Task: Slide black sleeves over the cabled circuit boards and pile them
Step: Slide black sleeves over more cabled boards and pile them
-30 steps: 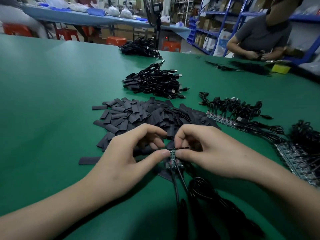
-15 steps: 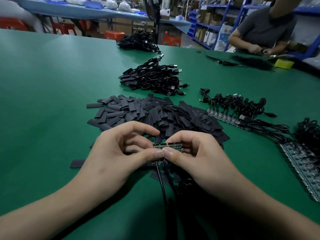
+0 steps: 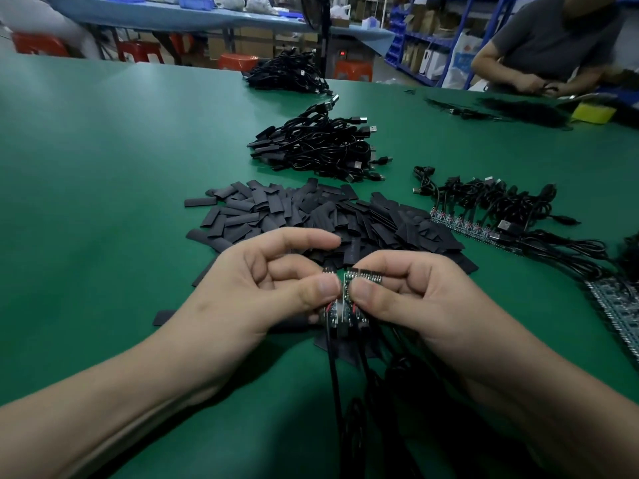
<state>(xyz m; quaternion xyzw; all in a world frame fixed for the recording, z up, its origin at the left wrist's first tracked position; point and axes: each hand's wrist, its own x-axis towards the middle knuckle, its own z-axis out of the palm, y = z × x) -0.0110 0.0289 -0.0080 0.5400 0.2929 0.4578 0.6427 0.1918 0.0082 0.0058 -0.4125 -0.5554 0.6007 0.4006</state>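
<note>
A strip of small green circuit boards (image 3: 359, 276) with black cables hanging toward me is held above the green table (image 3: 103, 188). My left hand (image 3: 256, 292) pinches its left end between thumb and fingers. My right hand (image 3: 411, 299) pinches the right part, thumbs almost touching. The board at the left end is bent away from the others along a break. Just beyond the hands lies a wide heap of flat black sleeves (image 3: 304, 212). Farther back sits a pile of sleeved, cabled boards (image 3: 318, 146).
More cabled board strips (image 3: 484, 209) lie at the right, with another strip (image 3: 615, 305) at the right edge. A further cable heap (image 3: 287, 76) sits at the far table edge. A person (image 3: 553, 39) works at the far right beside a yellow object (image 3: 593, 112).
The hands lifted the board strip and turned it from edge-on to face me; the left-end board is now bent apart from the rest. The camera dipped slightly.
</note>
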